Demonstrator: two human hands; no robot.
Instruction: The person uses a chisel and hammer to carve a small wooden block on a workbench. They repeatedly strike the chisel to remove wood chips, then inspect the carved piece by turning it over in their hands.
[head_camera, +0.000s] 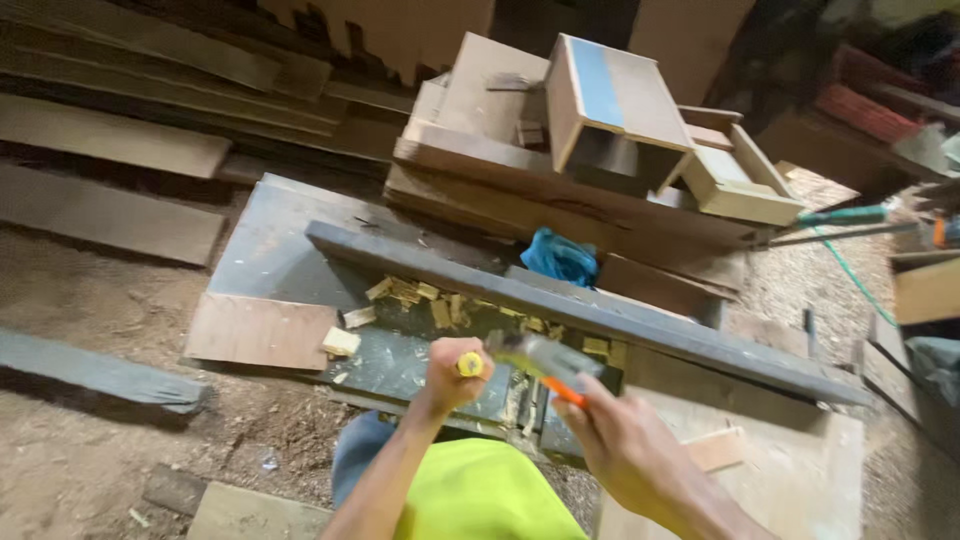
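Left hand (452, 375) is fisting the yellow chisel handle (470, 364), right hand (625, 440) is gripping the orange-handled hammer (545, 362); best struck square.

Motion-blurred tool (545, 356) between both hands, its kind unclear, right hand (625, 445) smeared, forearms cut by bottom edge

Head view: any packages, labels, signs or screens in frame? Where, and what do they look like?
No printed package, label, sign or screen shows.
Nearest to it: open wooden box, top centre on the stacked boards, tilted, pale wood with a blue strip on one face.
Second open wooden box, right of it, shallow, pale.
Cardboard sheets, top edge, plain brown.
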